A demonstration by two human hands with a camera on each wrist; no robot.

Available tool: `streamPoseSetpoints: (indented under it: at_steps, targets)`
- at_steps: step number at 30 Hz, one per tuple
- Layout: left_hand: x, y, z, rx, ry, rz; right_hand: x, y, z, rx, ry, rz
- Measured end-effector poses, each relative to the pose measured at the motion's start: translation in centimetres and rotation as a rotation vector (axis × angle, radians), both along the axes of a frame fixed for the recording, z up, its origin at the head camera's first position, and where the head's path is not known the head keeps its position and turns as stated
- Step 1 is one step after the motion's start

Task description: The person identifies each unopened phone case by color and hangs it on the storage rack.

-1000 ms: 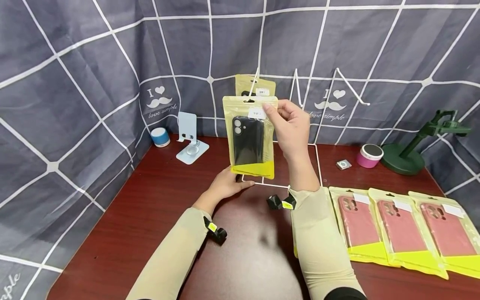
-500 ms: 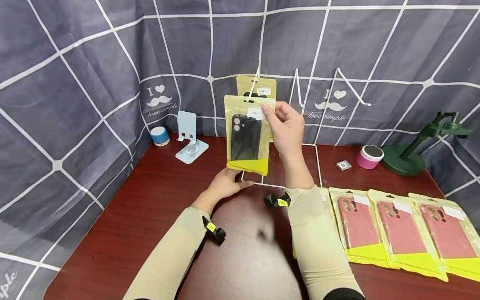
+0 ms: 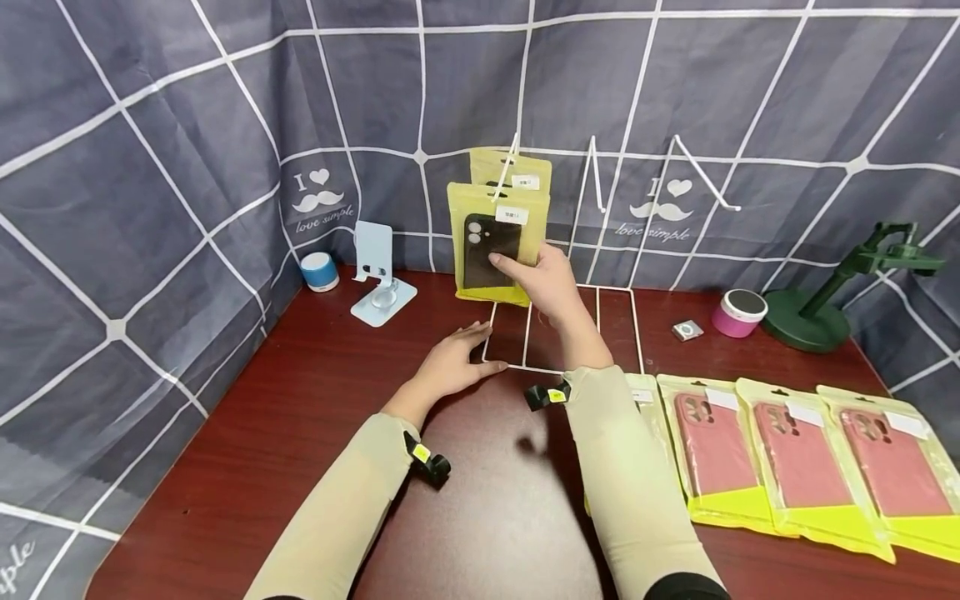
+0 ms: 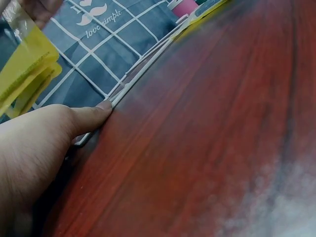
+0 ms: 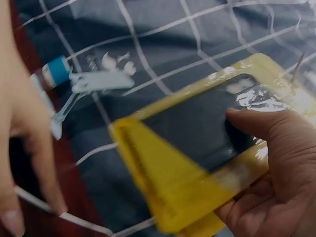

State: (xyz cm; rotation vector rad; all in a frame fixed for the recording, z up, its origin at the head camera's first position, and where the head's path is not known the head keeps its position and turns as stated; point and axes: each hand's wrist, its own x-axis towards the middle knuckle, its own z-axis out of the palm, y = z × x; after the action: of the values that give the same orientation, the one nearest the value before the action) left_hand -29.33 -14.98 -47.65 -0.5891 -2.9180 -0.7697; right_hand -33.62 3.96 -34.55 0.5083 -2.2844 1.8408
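Note:
My right hand grips the lower right side of a yellow-edged bag holding a black phone case. The thumb presses the bag's front, with the other fingers behind it, as the right wrist view shows. This bag hangs on the left white hook by its top hole. Behind it on the same hook is another yellow bag, mostly hidden. My left hand rests at the left front corner of the white wire rack, thumb and straight fingers touching the wire.
Bags with pink phone cases overlap on the right, beside a partly hidden bag. Two more white hooks stand right. Around the back are a blue speaker, pale phone stand, pink speaker and green stand.
My right hand has slid from the bag's top right corner down to its lower side. The front bag has moved slightly up and back along the hook. The left hand stays put.

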Motion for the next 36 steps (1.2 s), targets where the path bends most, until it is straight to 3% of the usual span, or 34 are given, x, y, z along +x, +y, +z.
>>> streamPoseSetpoints:
  at_steps: [6, 12, 22, 28, 36]
  targets:
    - [0.1, 0.1, 0.1, -0.013, 0.007, 0.002, -1.9, 1.4, -2.7, -0.101, -0.065, 0.032]
    - [0.1, 0.3, 0.0, -0.021, -0.002, 0.009, -2.5, 2.2, -4.2, -0.106, -0.057, 0.035]
    - [-0.2, 0.0, -0.1, -0.015, 0.014, -0.005, -2.5, 1.6, -3.8, -0.041, -0.005, -0.073]
    - [-0.1, 0.0, 0.1, -0.017, 0.004, -0.007, -2.5, 1.7, -3.7, -0.037, -0.07, -0.064]
    - [0.1, 0.2, 0.2, -0.012, -0.013, 0.0, -2.5, 2.1, -3.8, -0.006, -0.047, -0.031]
